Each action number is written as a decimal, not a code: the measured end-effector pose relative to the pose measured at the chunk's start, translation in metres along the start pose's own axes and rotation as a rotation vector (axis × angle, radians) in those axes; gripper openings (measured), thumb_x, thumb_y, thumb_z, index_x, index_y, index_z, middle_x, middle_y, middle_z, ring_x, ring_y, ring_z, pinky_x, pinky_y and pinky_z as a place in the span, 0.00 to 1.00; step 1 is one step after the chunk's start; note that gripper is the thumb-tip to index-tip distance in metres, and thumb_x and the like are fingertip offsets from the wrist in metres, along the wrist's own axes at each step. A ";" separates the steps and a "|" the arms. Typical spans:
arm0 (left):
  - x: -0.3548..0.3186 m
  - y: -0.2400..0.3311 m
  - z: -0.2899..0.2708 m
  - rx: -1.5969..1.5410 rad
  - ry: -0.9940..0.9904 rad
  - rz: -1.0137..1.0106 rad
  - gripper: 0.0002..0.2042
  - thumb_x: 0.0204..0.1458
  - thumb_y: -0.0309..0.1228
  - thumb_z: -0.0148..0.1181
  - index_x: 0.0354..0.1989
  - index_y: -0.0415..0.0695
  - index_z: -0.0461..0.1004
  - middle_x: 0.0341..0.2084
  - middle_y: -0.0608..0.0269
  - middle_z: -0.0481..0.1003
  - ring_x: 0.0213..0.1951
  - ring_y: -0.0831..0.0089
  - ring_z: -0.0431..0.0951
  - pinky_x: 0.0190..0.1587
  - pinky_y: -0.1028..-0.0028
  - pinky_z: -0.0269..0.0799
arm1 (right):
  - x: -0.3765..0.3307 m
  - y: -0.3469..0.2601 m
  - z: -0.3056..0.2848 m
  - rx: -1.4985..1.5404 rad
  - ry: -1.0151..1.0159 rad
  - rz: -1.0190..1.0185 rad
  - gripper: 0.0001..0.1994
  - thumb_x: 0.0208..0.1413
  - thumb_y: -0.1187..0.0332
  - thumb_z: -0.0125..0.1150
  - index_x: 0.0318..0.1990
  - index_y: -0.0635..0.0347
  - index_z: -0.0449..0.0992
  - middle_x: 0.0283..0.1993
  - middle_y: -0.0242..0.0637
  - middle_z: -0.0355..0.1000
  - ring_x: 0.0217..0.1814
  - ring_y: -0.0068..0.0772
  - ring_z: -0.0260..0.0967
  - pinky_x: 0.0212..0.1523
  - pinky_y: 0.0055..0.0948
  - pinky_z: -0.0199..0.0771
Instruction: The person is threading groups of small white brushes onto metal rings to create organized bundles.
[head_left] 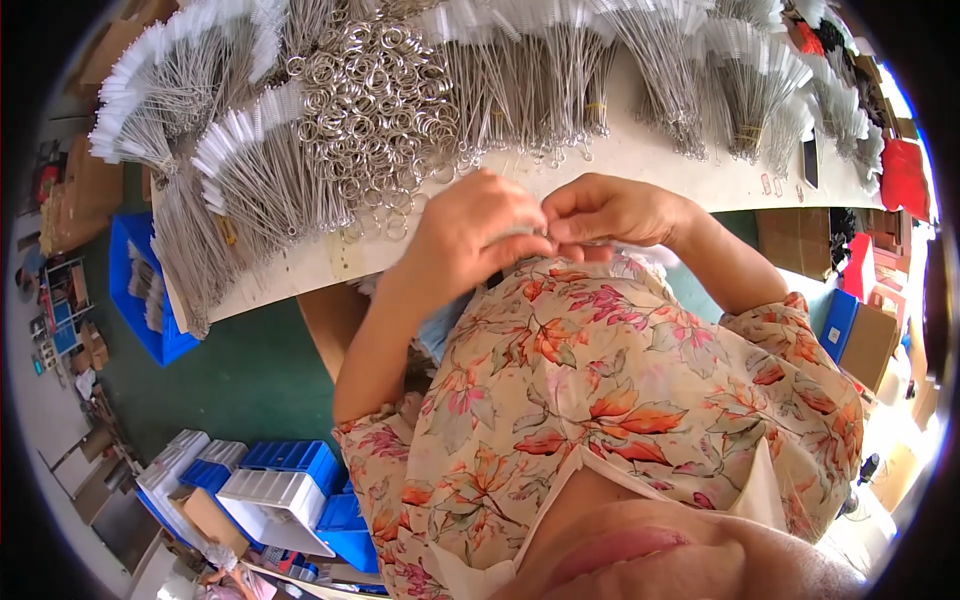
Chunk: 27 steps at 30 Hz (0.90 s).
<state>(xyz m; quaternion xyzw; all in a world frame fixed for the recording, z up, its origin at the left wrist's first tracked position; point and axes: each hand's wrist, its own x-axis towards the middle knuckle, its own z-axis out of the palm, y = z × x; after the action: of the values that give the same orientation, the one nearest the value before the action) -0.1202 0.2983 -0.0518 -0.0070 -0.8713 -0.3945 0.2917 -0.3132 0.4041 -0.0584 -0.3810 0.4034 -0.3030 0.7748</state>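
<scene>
Fingers: left hand [470, 235] and right hand [610, 212] pinched narrow, fingertips meeting on a small item, too small to identify | Position: at near table edge [640, 160], between hands, equally close | Far-left: metal ring pile [385, 95] | Around: wire brush bundles [250, 180] | Obstruction: none visible.
</scene>
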 end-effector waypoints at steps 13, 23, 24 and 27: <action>0.024 -0.113 -0.065 0.819 -0.122 -0.067 0.06 0.38 0.25 0.64 0.26 0.44 0.74 0.30 0.67 0.71 0.37 0.65 0.69 0.41 0.69 0.64 | 0.000 0.039 -0.024 -1.200 0.709 -0.211 0.05 0.50 0.70 0.55 0.32 0.58 0.75 0.32 0.32 0.73 0.31 0.33 0.71 0.31 0.36 0.69; 0.016 -0.027 -0.015 -0.735 0.741 -0.397 0.05 0.55 0.27 0.54 0.35 0.37 0.69 0.26 0.64 0.72 0.26 0.81 0.70 0.29 0.82 0.67 | 0.050 -0.041 0.017 -0.349 0.503 -0.736 0.07 0.56 0.71 0.55 0.36 0.65 0.75 0.45 0.33 0.68 0.29 0.16 0.64 0.27 0.19 0.66; 0.013 -0.025 -0.011 -0.712 0.788 -0.385 0.05 0.55 0.26 0.53 0.36 0.37 0.69 0.27 0.64 0.72 0.26 0.81 0.69 0.29 0.82 0.66 | 0.052 -0.041 0.023 -0.348 0.492 -0.736 0.07 0.56 0.71 0.55 0.36 0.65 0.75 0.45 0.33 0.68 0.29 0.16 0.64 0.27 0.19 0.66; 0.007 -0.014 -0.006 -0.575 0.827 -0.358 0.04 0.54 0.25 0.54 0.35 0.37 0.69 0.27 0.64 0.72 0.27 0.81 0.69 0.28 0.83 0.65 | 0.057 -0.037 0.035 -0.465 0.527 -0.872 0.07 0.50 0.72 0.60 0.35 0.65 0.77 0.39 0.37 0.72 0.34 0.24 0.71 0.30 0.23 0.72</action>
<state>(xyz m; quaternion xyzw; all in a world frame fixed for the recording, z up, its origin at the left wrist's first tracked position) -0.1258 0.2831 -0.0543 0.2181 -0.5278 -0.6307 0.5254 -0.2609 0.3522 -0.0360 -0.5847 0.4448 -0.5834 0.3463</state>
